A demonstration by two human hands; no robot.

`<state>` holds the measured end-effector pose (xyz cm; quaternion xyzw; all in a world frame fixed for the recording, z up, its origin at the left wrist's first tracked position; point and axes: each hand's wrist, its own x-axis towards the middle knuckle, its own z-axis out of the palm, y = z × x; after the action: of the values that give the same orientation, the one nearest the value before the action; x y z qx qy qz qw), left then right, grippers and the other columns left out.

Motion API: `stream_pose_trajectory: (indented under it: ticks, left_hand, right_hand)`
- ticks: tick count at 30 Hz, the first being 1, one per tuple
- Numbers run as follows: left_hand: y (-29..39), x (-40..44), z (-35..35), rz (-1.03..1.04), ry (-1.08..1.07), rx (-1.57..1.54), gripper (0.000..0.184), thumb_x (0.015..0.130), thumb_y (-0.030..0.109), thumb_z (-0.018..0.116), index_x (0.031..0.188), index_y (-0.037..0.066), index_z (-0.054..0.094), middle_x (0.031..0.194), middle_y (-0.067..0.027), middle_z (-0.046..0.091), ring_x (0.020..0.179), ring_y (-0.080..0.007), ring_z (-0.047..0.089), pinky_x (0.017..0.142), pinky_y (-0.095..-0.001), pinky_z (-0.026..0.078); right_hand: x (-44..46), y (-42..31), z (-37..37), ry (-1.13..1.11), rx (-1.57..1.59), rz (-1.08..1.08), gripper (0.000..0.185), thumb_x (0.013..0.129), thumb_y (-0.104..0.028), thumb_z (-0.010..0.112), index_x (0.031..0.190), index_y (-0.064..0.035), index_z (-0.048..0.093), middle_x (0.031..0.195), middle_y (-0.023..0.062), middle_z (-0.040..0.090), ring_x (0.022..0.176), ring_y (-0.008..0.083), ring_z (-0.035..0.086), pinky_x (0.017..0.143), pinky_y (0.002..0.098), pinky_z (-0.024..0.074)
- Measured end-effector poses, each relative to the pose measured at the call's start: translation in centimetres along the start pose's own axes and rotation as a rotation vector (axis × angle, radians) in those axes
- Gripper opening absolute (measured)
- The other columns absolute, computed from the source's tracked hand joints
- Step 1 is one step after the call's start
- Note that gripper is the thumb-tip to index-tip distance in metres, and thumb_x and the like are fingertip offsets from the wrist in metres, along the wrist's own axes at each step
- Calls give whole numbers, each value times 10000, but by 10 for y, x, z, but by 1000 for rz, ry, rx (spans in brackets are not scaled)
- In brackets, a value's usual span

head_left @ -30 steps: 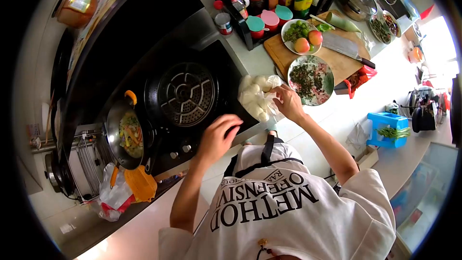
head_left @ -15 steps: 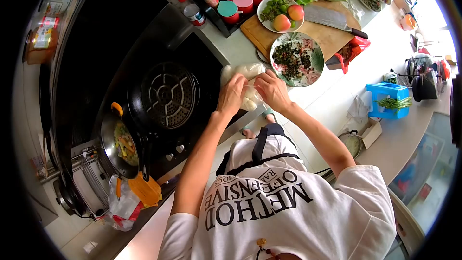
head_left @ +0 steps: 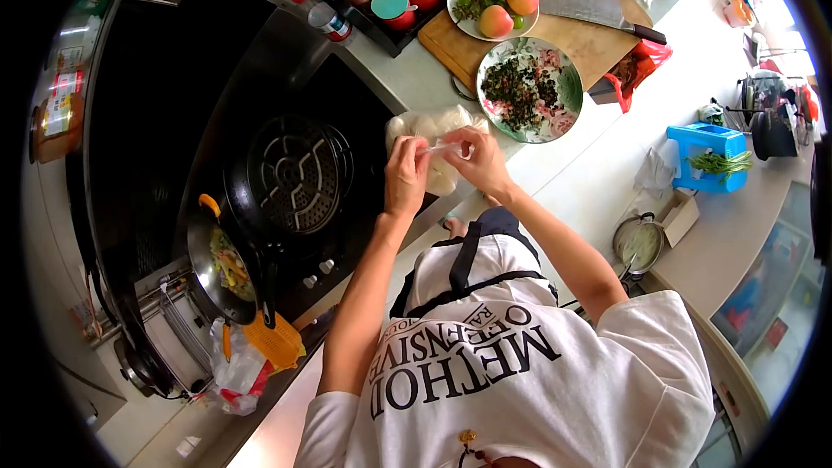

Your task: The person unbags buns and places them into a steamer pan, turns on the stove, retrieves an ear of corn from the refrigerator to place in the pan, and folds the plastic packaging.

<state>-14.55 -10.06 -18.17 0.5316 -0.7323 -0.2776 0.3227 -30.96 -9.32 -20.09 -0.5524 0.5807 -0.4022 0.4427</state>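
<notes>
A clear plastic bag (head_left: 426, 125) of pale, rounded pieces sits at the counter's front edge beside the stove; I cannot tell what the pieces are. My left hand (head_left: 406, 178) pinches the bag's gathered plastic between thumb and fingers. On the other side of that twist, my right hand (head_left: 481, 162) is closed on the same plastic, thumb and forefinger forming a loop. Just beyond the right hand is a patterned plate (head_left: 568, 108) with chopped dark and pinkish food. Left of the bag, a black pan (head_left: 247, 180) with a perforated steaming rack (head_left: 299, 178) stands on the stove.
A wok (head_left: 203, 251) with cooked food is near the stove's left. Behind the plate, a cleaver (head_left: 585, 7) and a fruit plate (head_left: 464, 22) lie on a cutting board (head_left: 451, 43). A blue stool (head_left: 693, 175) and a pot (head_left: 637, 243) are to the right.
My hands have drawn closer together at the bag's opening, and the plastic between them is now bunched into a narrow strip. The view has shifted slightly.
</notes>
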Motion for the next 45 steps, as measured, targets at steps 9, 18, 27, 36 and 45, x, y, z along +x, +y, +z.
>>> stream_pose_trajectory:
  ticks: [9,18,27,36,45]
  left_hand:
    - [14,-1,-9,6,37,0,180,783,-102,667,877,-4,549,976,-83,539,717,-191,608,596,-289,543]
    - [22,-30,3,-593,-97,-227,115,907,117,670,956,21,629,960,-66,634,704,-111,610,574,-223,479]
    - [21,-25,13,-989,184,-1238,235,944,231,648,1074,35,660,950,-18,665,867,-93,616,756,-233,484]
    - [11,-30,24,-894,225,-1138,197,916,129,675,1070,12,641,970,-44,662,870,-112,624,811,-256,522]
    - [18,-25,26,-823,232,-839,172,896,70,679,1040,-18,649,922,-39,670,794,-97,605,745,-228,503]
  right_hand:
    - [-6,-13,2,184,-104,-434,76,802,-79,684,854,-44,643,839,101,620,709,303,592,642,364,491]
    - [-27,-20,7,196,84,-97,128,743,4,699,847,-40,638,845,83,633,809,270,595,669,354,489]
    - [-46,-20,5,76,-76,-406,180,726,15,691,889,-55,663,850,65,642,829,275,586,742,368,483]
    - [-9,-21,-8,76,40,-174,153,858,0,621,1005,1,667,901,133,655,797,248,620,644,300,502]
    - [14,-15,-23,-201,-3,-146,99,780,-68,683,866,-20,697,830,124,664,720,276,667,669,349,527]
